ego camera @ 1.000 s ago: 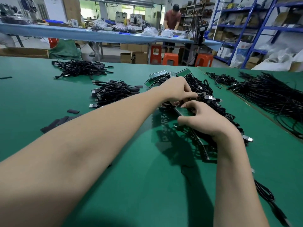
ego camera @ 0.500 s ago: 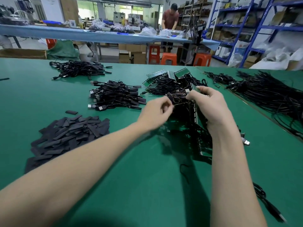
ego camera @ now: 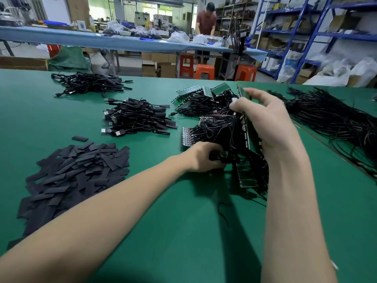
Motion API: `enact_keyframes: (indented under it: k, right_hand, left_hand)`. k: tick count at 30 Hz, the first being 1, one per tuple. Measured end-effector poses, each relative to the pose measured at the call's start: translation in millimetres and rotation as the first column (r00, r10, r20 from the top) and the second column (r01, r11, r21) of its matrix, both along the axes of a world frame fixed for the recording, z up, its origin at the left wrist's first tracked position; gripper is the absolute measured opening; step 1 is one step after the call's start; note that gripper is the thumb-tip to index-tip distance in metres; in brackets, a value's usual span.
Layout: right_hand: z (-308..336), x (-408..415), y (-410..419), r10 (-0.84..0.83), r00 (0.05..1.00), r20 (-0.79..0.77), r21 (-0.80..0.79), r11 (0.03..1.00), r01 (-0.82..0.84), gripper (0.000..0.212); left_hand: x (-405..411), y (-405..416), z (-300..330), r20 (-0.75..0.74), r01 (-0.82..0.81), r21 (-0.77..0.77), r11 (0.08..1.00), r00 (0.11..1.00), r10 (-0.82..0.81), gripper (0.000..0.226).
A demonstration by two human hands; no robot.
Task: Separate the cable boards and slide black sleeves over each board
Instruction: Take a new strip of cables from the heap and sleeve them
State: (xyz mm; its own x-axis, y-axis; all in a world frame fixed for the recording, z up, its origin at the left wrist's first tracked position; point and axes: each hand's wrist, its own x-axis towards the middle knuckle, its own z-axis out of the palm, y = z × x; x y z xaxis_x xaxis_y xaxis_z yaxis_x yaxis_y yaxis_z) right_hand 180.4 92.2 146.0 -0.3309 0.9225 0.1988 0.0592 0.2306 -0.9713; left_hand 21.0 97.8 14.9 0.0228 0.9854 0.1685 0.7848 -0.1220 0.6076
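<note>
My right hand (ego camera: 267,123) grips a green panel of joined cable boards (ego camera: 247,127), held on edge and tilted up above the green table (ego camera: 183,231). Black cables hang from the panel in a tangle. My left hand (ego camera: 206,157) is closed on the lower part of that cable bundle (ego camera: 220,133), close to the table. More board panels with cables (ego camera: 195,99) lie behind. A heap of flat black sleeves (ego camera: 75,178) lies at the left, apart from both hands.
Two piles of black USB cables lie at the back left (ego camera: 91,83) and centre (ego camera: 138,117). A long spread of black cables (ego camera: 334,123) covers the right side. A person (ego camera: 206,19) works at a blue bench behind, with orange stools (ego camera: 204,71) under it.
My right hand has lifted the board panel higher and turned it more upright. My left hand has dropped from the panel's top to the cables below it.
</note>
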Motion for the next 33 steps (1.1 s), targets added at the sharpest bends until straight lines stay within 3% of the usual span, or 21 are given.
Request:
enact_keyframes:
  k: [5, 7, 9, 10, 14, 17, 20, 22, 23, 25, 26, 29, 31, 33]
  right_hand:
    - [-3.6, -6.5, 2.4, 0.054, 0.999, 0.007, -0.108, 0.993, -0.052, 0.04]
    - [-5.5, -9.0, 3.7, 0.054, 0.998, -0.019, -0.139, 0.989, -0.056, 0.045]
    - [-6.6, -12.4, 1.7, 0.05, 0.999, -0.006, -0.139, 0.989, -0.05, 0.054]
    - [-6.8, -14.1, -0.2, 0.045, 0.999, 0.01, -0.134, 0.99, -0.043, 0.057]
    - [-4.5, -21.1, -7.0, 0.051, 0.999, -0.021, -0.094, 0.994, -0.052, 0.047]
    - [5.9, -23.0, -13.9, 0.046, 0.995, -0.093, -0.083, 0.995, -0.054, 0.029]
    - [15.5, -21.6, -20.5, 0.067, 0.985, -0.16, -0.134, 0.987, -0.088, 0.056]
    - [19.0, -19.2, -24.6, 0.085, 0.967, -0.241, -0.156, 0.98, -0.125, 0.07]
    - [20.1, -17.8, -26.1, 0.093, 0.954, -0.284, -0.158, 0.977, -0.142, 0.072]
    - [21.4, -16.4, -27.5, 0.088, 0.936, -0.339, -0.164, 0.975, -0.152, 0.074]
    - [20.8, -16.8, -27.3, 0.079, 0.934, -0.349, -0.168, 0.975, -0.146, 0.075]
    - [16.2, -20.9, -26.6, 0.045, 0.919, -0.393, -0.2, 0.971, -0.133, 0.069]
    - [14.6, -21.6, -24.9, 0.023, 0.887, -0.461, -0.233, 0.962, -0.146, 0.067]
    - [15.3, -20.4, -23.7, 0.018, 0.851, -0.525, -0.249, 0.953, -0.173, 0.07]
  left_hand:
    - [-25.6, -16.3, 26.4, 0.09, 0.123, -0.233, 0.965, 0.99, -0.104, 0.039]
    - [-34.8, -27.3, 44.2, 0.339, 0.203, -0.318, 0.926, 0.936, -0.089, 0.028]
    - [-40.3, -34.9, 57.3, 0.654, 0.314, -0.29, 0.904, 0.755, -0.052, 0.021]
    - [-40.8, -38.0, 62.5, 0.709, 0.329, -0.261, 0.907, 0.703, -0.051, 0.02]
    - [-29.0, -41.7, 69.1, 0.574, 0.201, -0.269, 0.942, 0.819, -0.01, 0.025]
    - [-17.5, -38.4, 62.7, 0.68, 0.176, -0.269, 0.947, 0.731, 0.057, 0.042]
    - [-13.8, -37.0, 57.9, 0.747, 0.149, -0.269, 0.952, 0.656, 0.109, 0.062]
    - [-12.8, -37.1, 55.8, 0.829, 0.135, -0.264, 0.955, 0.538, 0.153, 0.07]
    - [-12.3, -37.0, 53.6, 0.858, 0.1, -0.257, 0.961, 0.481, 0.18, 0.066]
    - [-8.8, -37.7, 46.4, 0.883, 0.019, -0.251, 0.968, 0.414, 0.221, 0.032]
    - [-5.8, -38.6, 42.0, 0.868, -0.018, -0.261, 0.965, 0.432, 0.243, 0.018]
    - [3.8, -43.2, 22.1, 0.745, -0.037, -0.297, 0.954, 0.616, 0.256, 0.025]
    - [11.4, -50.4, 14.9, 0.644, 0.067, -0.293, 0.954, 0.751, 0.145, 0.028]
    - [15.5, -55.6, 16.8, 0.607, 0.148, -0.275, 0.95, 0.793, 0.052, 0.024]
